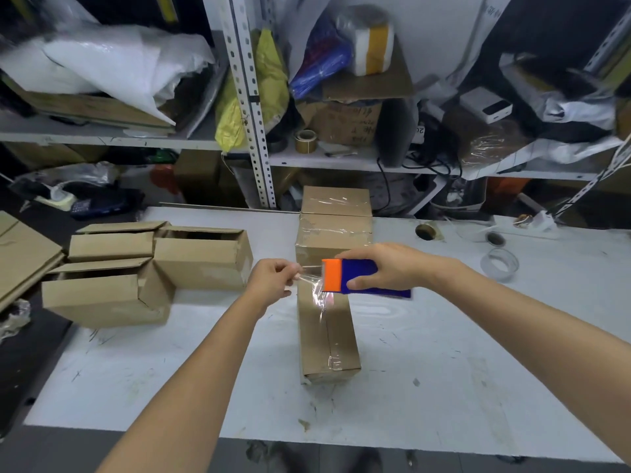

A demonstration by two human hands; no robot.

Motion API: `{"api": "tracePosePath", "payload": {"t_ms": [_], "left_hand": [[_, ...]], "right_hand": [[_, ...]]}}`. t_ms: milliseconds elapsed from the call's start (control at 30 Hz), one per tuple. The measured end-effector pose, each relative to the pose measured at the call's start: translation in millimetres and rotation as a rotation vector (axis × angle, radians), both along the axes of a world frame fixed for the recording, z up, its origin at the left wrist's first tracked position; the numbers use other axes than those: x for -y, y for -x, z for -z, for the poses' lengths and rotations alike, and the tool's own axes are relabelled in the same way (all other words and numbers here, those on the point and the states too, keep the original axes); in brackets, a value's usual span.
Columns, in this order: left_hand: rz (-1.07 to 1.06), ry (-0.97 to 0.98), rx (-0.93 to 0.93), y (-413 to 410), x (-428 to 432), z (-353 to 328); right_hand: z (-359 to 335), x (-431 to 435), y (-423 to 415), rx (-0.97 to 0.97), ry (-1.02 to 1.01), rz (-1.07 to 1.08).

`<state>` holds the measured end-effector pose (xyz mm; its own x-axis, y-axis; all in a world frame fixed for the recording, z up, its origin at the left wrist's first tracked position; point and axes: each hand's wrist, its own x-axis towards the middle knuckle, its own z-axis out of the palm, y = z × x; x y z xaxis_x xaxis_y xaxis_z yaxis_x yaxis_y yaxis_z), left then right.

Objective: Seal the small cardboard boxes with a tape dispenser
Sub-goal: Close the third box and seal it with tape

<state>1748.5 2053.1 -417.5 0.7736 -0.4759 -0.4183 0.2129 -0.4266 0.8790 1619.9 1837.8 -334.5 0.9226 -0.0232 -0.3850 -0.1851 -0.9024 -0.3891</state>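
We see a white worktable (444,370), scuffed and marked, with cluttered metal shelving (252,97) behind it. On the table's left side sit three open cardboard boxes (143,264), flaps up, packed close together, with flattened cardboard (20,254) lying beside them at the table's left edge. In the middle, directly ahead of us, lies a closed cardboard box (327,339), long side running away from us, with clear tape already along its top seam and down its near end. Just behind it stands a stack of two taped boxes (336,223), shiny film across their tops. Above the far end of the closed box our right hand (389,268) is wrapped around a blue tape dispenser (362,278) with an orange front, thumb underneath and fingers over the top. Our left hand (273,285) is closed in a pinch on the free end of the clear tape (314,285), which stretches from the dispenser's orange edge and hangs crinkled down toward the box top. To the right, well apart from the boxes, a clear tape roll (499,264) lies flat on the table, with two smaller rolls (461,233) farther back.
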Motion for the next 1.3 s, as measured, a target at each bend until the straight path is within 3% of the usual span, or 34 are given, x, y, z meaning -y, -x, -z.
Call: {"api": "tracePosePath", "payload": {"t_ms": [100, 267, 700, 900, 1067, 1167, 1300], "left_hand": [[-0.138, -0.048, -0.039, -4, -8, 18], [-0.164, -0.085, -0.047, -5, 6, 36], [-0.264, -0.164, -0.11, -18, 17, 95], [-0.27, -0.191, 0.053, -2, 32, 99], [-0.236, -0.346, -0.046, -1, 15, 108], [-0.329, -0.213, 0.039, 6, 16, 101], [-0.191, -0.199, 0.096, 17, 26, 89]], "right_hand": [[6, 30, 5, -0.142, 0.081, 0.04], [29, 49, -13, -0.244, 0.121, 0.053], [70, 54, -48, -0.278, 0.1, -0.02], [73, 51, -49, -0.3, 0.074, 0.0], [77, 51, -44, -0.299, 0.056, 0.042], [78, 50, -42, -0.296, 0.053, 0.053], [79, 51, -35, -0.295, 0.049, 0.077]]}}
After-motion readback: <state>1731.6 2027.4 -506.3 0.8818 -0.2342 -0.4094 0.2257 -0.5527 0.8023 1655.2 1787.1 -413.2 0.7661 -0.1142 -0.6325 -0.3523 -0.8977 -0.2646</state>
